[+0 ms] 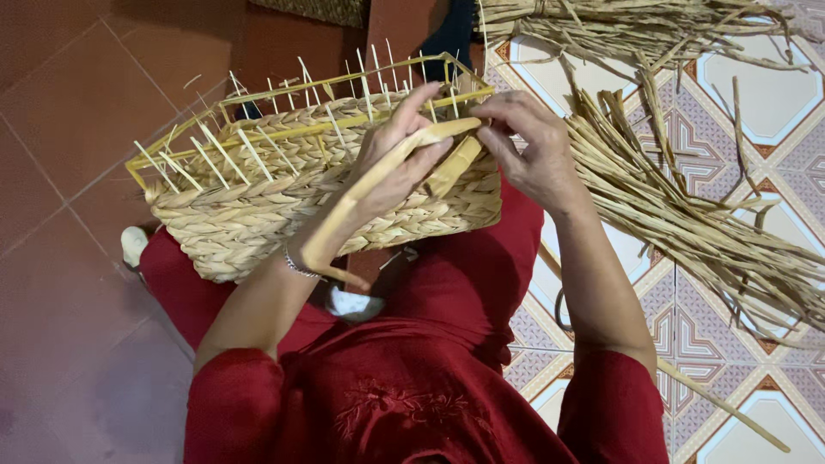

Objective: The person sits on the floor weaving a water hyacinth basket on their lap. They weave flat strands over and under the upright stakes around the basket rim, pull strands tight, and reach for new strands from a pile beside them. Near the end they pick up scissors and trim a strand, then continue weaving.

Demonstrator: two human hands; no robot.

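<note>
1. Two hands are working one half-woven basket (258, 202), which is sitting on the red-clad lap, stretching out toward 10 o'clock from the hands.
2. The left hand (400, 159) is curling loosely around a flat fibre strand (369, 185), fingers partly open and pressing it onto the weave.
3. The right hand (528, 146) is pinching the strand's end at the rim, fingertips closed.
4. The strand is looking light and bendy, probably kinking if forced, so gripping near the rim seems best.
5. Loose dried reeds (687, 223) are lying at 3 o'clock on the tiled floor (756, 94).
</note>
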